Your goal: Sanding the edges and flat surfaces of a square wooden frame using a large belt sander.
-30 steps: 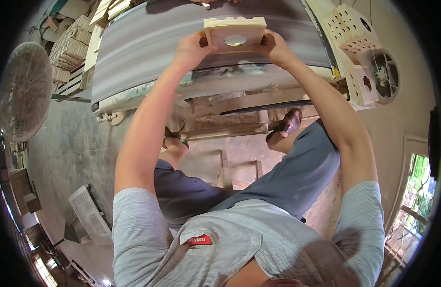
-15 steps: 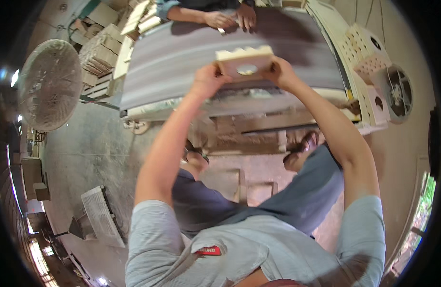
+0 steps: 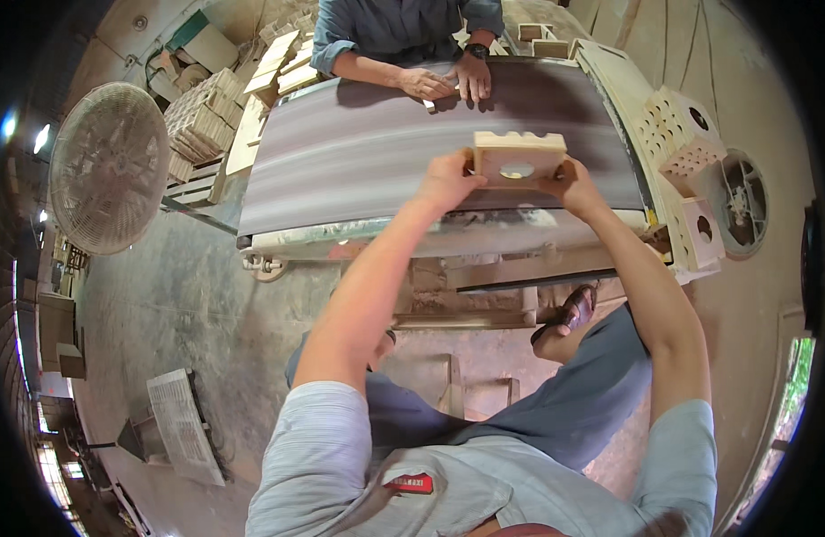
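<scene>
Wooden piece point(image 3: 520, 154), pale, unpainted, box-like; held between the left hand point(image 3: 451, 183) and right hand point(image 3: 573, 186), gripped at its two ends. Broad face toward the person, pierced by one round hole about midway between the hands. Upper strip lighter, its far edge scalloped with shallow notches. Long axis runs hand to hand, roughly level. Underside not visible.

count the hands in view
4: the wearer's left hand and the wearer's right hand, holding the wooden piece; a co-worker's right hand and a co-worker's left hand across the belt.
</scene>
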Available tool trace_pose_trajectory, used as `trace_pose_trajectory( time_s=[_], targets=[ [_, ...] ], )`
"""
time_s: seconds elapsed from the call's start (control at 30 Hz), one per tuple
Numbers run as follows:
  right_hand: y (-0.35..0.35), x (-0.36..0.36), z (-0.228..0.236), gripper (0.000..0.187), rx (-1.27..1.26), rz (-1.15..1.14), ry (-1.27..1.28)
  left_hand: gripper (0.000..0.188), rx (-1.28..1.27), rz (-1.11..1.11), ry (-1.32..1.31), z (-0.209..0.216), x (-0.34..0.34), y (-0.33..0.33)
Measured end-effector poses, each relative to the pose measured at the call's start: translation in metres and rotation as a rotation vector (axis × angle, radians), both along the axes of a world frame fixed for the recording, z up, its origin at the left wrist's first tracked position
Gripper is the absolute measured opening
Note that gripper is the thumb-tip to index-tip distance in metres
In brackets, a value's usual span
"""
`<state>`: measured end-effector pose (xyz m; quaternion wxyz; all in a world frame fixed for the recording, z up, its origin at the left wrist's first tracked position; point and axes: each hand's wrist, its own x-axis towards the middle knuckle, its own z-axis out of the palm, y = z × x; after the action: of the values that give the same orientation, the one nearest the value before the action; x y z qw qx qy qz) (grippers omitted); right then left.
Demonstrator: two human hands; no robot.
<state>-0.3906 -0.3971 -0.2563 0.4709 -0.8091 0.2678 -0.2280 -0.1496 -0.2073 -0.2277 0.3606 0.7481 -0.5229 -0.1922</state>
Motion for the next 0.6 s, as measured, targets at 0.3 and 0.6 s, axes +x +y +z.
trace_pose_trajectory(
  time_s=[0.3, 0.6],
  targets=[
    [0.088, 0.118, -0.002, 0.043, -0.096, 0.188, -0.059, 0.042, 0.098, 0.176, 0.08, -0.014, 0.094, 0.114],
    [0.12, 0.137, 0.034, 0.043, 0.221, 0.32, -0.213, 0.048, -0.231, 0.334, 0.396, 0.048, 0.076, 0.163]
  ],
)
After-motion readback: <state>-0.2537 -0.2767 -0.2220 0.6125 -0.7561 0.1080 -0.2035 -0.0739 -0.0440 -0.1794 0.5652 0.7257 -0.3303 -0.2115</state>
